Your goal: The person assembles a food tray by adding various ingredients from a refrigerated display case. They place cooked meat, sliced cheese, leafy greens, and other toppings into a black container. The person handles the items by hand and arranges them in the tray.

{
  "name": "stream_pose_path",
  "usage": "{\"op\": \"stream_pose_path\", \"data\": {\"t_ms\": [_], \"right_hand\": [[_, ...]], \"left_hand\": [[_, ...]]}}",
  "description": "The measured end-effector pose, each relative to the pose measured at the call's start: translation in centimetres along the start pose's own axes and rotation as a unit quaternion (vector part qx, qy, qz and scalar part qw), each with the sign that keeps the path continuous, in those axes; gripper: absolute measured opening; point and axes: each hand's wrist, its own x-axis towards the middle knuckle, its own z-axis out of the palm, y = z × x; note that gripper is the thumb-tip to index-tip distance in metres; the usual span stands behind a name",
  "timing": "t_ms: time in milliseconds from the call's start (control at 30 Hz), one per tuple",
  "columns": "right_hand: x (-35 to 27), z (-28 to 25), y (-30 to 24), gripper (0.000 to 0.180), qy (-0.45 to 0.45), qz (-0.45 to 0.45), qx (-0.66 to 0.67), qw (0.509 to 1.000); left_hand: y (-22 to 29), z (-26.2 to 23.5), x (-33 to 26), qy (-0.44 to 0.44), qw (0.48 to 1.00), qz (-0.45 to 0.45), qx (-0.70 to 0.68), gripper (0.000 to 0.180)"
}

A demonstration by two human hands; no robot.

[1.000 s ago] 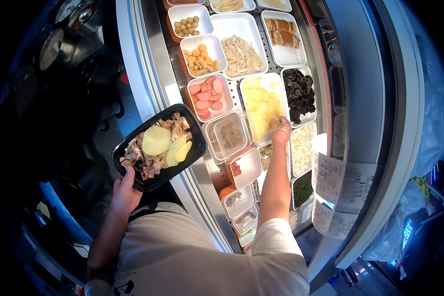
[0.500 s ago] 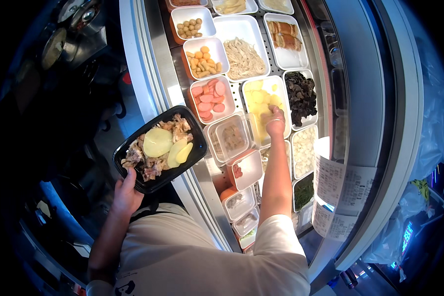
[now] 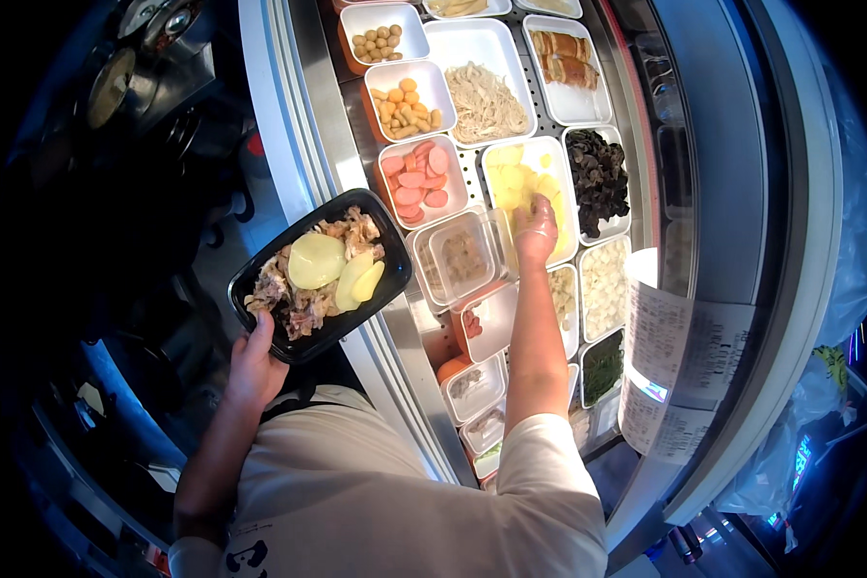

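Your left hand (image 3: 258, 366) grips the black tray (image 3: 396, 270) by its lower-left side; keep it level. Your right hand (image 3: 536, 231) is at the yellow slices (image 3: 511, 177) in the white tub (image 3: 569, 223), closure unclear; pinch lightly.

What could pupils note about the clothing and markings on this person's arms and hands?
Short, loose off-white fabric sleeves leave both forearms bare. The left hand shows no glove. The right hand has a thin, pale band near its wrist; bracelet or glove edge, I cannot tell.
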Motion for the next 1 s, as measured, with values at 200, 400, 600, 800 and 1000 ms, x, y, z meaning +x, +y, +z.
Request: {"op": "stream_pose_path", "data": {"t_ms": [200, 400, 600, 800, 1000], "right_hand": [[0.3, 1.9, 3.8, 0.034, -0.019, 0.042, 0.072, 0.996], [-0.5, -1.2, 4.4, 0.04, -0.035, 0.286, 0.338, 0.896], [-5.0, -9.8, -3.8, 0.036, 0.016, 0.236, 0.412, 0.88], [-13.6, -19.1, -19.9, 0.039, -0.057, 0.071, 0.5, 0.861], [-19.4, -19.5, -26.4, 0.038, 0.037, -0.002, 0.349, 0.936]], "left_hand": [[-0.3, -0.2, -0.1, 0.023, 1.0, -0.002, -0.001, 0.05], [-0.1, 0.2, 0.0, 0.003, 1.0, -0.012, -0.004, 0.048], [0.3, -0.5, 0.7, -0.011, 0.999, -0.048, -0.005, 0.04], [2.6, 1.5, 0.0, -0.065, 0.993, -0.101, 0.024, 0.04], [3.1, 0.5, -1.0, -0.148, 0.975, -0.139, 0.094, 0.052]]}}
